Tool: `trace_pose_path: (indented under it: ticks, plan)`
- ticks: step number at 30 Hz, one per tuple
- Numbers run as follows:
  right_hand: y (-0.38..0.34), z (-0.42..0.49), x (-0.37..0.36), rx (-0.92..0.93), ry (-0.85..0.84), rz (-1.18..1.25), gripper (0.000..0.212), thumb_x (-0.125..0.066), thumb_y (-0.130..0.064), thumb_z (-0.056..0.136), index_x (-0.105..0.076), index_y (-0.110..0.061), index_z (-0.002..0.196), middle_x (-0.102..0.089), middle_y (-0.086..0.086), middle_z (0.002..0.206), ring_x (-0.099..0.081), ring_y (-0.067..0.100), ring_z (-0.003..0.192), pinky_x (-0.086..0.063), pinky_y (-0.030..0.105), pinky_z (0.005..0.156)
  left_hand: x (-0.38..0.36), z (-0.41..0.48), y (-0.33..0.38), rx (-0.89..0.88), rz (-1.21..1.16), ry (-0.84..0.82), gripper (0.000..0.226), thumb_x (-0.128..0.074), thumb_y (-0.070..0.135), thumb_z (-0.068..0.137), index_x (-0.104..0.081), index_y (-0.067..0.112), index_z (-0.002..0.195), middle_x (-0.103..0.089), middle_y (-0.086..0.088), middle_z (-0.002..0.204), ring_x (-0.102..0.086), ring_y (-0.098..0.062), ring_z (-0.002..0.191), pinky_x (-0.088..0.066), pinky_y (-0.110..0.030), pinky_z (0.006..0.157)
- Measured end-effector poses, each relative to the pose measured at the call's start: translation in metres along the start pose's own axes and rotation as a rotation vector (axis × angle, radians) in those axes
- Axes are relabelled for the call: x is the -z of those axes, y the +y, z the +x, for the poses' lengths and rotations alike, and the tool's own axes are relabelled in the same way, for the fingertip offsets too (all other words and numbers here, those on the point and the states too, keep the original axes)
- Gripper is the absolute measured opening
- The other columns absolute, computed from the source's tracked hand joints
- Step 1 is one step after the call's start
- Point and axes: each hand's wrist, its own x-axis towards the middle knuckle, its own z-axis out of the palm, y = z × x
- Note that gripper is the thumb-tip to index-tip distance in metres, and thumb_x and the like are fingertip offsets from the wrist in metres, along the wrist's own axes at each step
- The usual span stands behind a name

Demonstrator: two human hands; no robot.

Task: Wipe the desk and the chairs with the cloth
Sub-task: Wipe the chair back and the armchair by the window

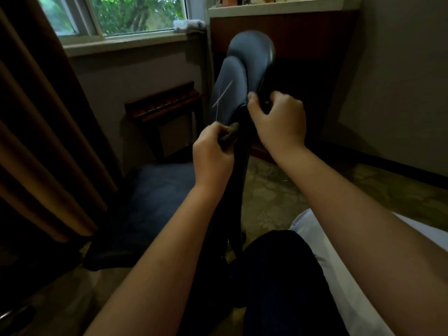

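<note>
A chair with blue-grey padding (pixel 232 83) on its backrest stands just in front of me, its dark back frame (pixel 238 166) running down between my arms. My left hand (pixel 213 151) grips a bunched dark grey cloth (pixel 229 135) and holds it against the left edge of the frame, below the padding. My right hand (pixel 276 117) grips the dark upper edge of the backrest, fingers curled round it. The chair's blue seat (pixel 150 202) lies at the lower left. The desk (pixel 278 8), with a pale top and dark red-brown front, stands behind the chair.
A window (pixel 116 15) with a pale sill is at the upper left, a white rolled cloth (pixel 189 23) on the sill. Brown curtains (pixel 36 141) hang at the left. A dark wooden rack (pixel 164 103) stands under the window. White bedding (pixel 363 275) lies at the lower right, on patterned carpet.
</note>
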Motion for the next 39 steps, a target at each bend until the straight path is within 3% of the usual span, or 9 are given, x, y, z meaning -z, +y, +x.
trace_pose_path:
  ticks: [6,11,13,17,23,28,33,35,39]
  plan:
    - [0.021,-0.038,-0.028,-0.048,-0.133,-0.051,0.038,-0.053,-0.046,0.096,-0.054,-0.016,0.073,-0.044,-0.010,0.055,-0.040,0.000,0.047,-0.024,0.018,0.042,-0.014,-0.035,-0.035,0.051,0.147,-0.124,0.016,-0.069,-0.004,0.079,-0.063,0.009,0.086,-0.060,-0.002,0.088,-0.057,-0.016,0.075,-0.049,-0.025,0.066]
    - [0.029,-0.032,-0.026,-0.056,-0.233,-0.042,0.041,-0.054,-0.048,0.094,-0.065,-0.010,0.087,-0.060,0.000,0.068,-0.059,0.014,0.059,-0.040,0.025,0.047,-0.012,-0.066,-0.061,0.334,0.119,-0.334,0.020,-0.075,0.006,0.080,-0.063,0.022,0.081,-0.062,0.009,0.084,-0.064,-0.012,0.085,-0.040,-0.002,0.063]
    - [0.036,-0.038,-0.027,-0.057,-0.322,-0.069,0.040,-0.054,-0.049,0.094,-0.067,-0.010,0.095,-0.062,-0.001,0.074,-0.059,0.015,0.066,-0.039,0.024,0.049,-0.010,-0.060,-0.052,0.361,0.017,-0.248,0.021,-0.076,0.006,0.079,-0.063,0.023,0.080,-0.063,0.011,0.081,-0.064,-0.009,0.082,-0.040,-0.003,0.063]
    - [0.041,-0.044,-0.032,-0.097,-0.428,-0.055,0.035,-0.054,-0.041,0.096,-0.065,-0.009,0.105,-0.062,0.004,0.087,-0.062,0.023,0.081,-0.038,0.028,0.061,-0.008,-0.018,-0.021,0.156,-0.091,-0.037,0.012,-0.074,0.007,0.080,-0.067,0.015,0.086,-0.066,0.005,0.085,-0.060,-0.002,0.079,-0.044,-0.010,0.068]
    - [0.046,-0.041,-0.032,-0.081,-0.482,-0.084,0.031,-0.059,-0.037,0.092,-0.064,-0.011,0.107,-0.066,0.007,0.094,-0.064,0.024,0.085,-0.050,0.033,0.068,-0.023,-0.022,-0.026,-0.005,-0.024,-0.037,0.022,-0.069,0.000,0.082,-0.069,0.008,0.103,-0.066,-0.001,0.098,-0.059,-0.005,0.088,-0.047,-0.012,0.080]
    - [0.054,-0.045,-0.034,-0.113,-0.519,-0.058,0.032,-0.065,-0.031,0.086,-0.063,-0.017,0.115,-0.067,0.001,0.092,-0.063,0.017,0.077,-0.049,0.029,0.063,-0.034,-0.057,-0.053,0.115,0.040,-0.142,0.025,-0.067,-0.002,0.084,-0.069,0.009,0.107,-0.065,0.000,0.102,-0.061,-0.010,0.091,-0.043,-0.005,0.078]
    - [0.056,-0.050,-0.031,-0.258,-0.539,0.167,0.039,-0.061,-0.011,0.086,-0.062,-0.014,0.125,-0.068,0.007,0.114,-0.064,0.024,0.105,-0.052,0.044,0.093,-0.033,-0.078,-0.065,0.401,0.028,-0.210,0.020,-0.068,0.002,0.084,-0.068,0.017,0.098,-0.065,0.004,0.095,-0.063,-0.014,0.090,-0.052,-0.026,0.079]
    - [0.055,-0.052,-0.030,-0.282,-0.538,0.213,0.042,-0.060,-0.009,0.086,-0.060,-0.012,0.128,-0.066,0.008,0.121,-0.060,0.024,0.113,-0.049,0.043,0.097,-0.028,-0.067,-0.050,0.386,-0.037,-0.120,0.021,-0.068,0.002,0.083,-0.069,0.017,0.097,-0.067,0.005,0.093,-0.063,-0.010,0.088,-0.053,-0.029,0.082]
    - [0.056,-0.057,-0.035,-0.296,-0.504,0.253,0.044,-0.060,-0.006,0.083,-0.061,-0.009,0.127,-0.066,0.010,0.119,-0.060,0.027,0.113,-0.051,0.048,0.094,-0.016,-0.030,-0.020,0.245,-0.156,0.003,0.023,-0.067,0.002,0.082,-0.069,0.017,0.100,-0.069,0.008,0.093,-0.063,-0.002,0.088,-0.049,-0.014,0.080]
